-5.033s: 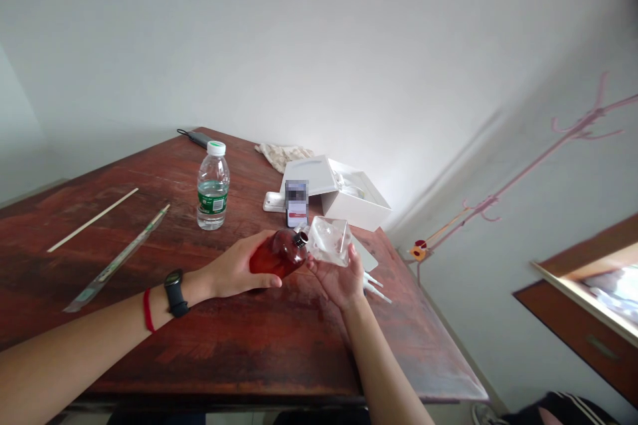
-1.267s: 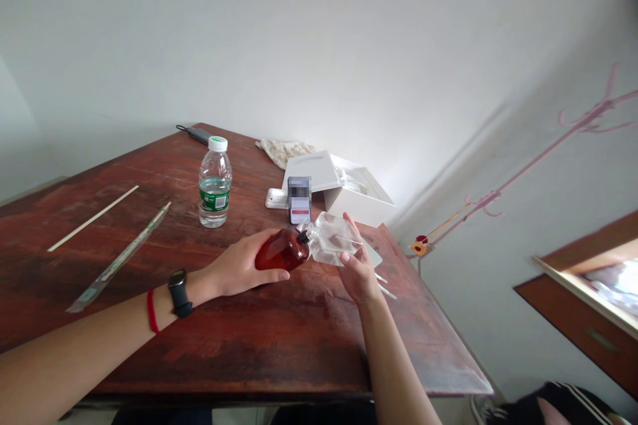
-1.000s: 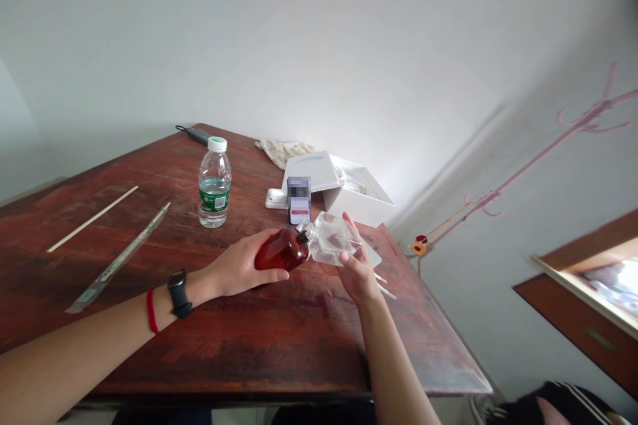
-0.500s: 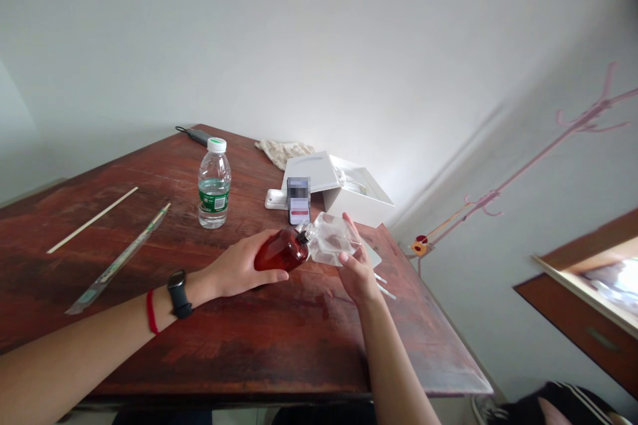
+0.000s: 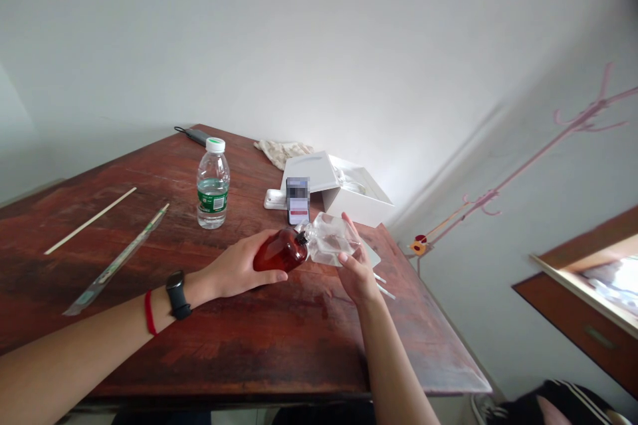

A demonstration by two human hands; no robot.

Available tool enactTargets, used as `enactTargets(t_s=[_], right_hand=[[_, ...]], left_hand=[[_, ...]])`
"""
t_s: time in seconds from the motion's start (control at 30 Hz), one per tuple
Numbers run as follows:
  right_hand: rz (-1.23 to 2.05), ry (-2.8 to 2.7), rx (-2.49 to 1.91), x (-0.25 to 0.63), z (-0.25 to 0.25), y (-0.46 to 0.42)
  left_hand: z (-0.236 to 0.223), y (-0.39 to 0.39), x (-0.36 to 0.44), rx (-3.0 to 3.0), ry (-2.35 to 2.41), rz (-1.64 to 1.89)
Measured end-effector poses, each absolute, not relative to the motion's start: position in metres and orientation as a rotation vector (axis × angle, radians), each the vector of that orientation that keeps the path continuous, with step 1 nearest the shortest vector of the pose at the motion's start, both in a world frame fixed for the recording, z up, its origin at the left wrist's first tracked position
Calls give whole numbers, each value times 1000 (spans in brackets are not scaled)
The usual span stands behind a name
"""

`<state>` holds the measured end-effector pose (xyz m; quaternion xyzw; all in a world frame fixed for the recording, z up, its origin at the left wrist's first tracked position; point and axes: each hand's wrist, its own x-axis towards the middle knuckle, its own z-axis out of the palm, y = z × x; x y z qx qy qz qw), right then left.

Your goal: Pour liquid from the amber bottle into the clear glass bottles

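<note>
My left hand (image 5: 249, 261) is closed around an amber bottle (image 5: 280, 251) with a black neck piece, tilted to the right. In my right hand (image 5: 356, 264) is a clear square bottle (image 5: 331, 239), held on its side with its neck toward the left. The two necks meet or nearly meet; whether they touch I cannot tell. Both bottles are above the table. Just behind them stands a phone (image 5: 298, 202) with a lit screen, beside a white device (image 5: 275, 199).
On the wooden table (image 5: 239, 352) stand a water bottle (image 5: 212, 186) and an open white box (image 5: 355, 202). A bare chopstick (image 5: 92, 219) and a wrapped pair (image 5: 119, 257) lie left. A cloth (image 5: 279, 151) lies at the back; a pink coat rack (image 5: 528, 159) leans right.
Both hands keep their hold on the bottles, which stay neck to neck. The whole view has shifted very slightly; nothing else visibly differs.
</note>
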<state>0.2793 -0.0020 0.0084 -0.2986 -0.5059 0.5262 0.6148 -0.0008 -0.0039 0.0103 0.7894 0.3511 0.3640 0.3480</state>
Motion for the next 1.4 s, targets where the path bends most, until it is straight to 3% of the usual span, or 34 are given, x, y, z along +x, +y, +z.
enactTargets(t_s=[1.4], right_hand=[[1176,-1179,-710,281,10,-3]], left_hand=[[11,-4,0,2044,895,944]])
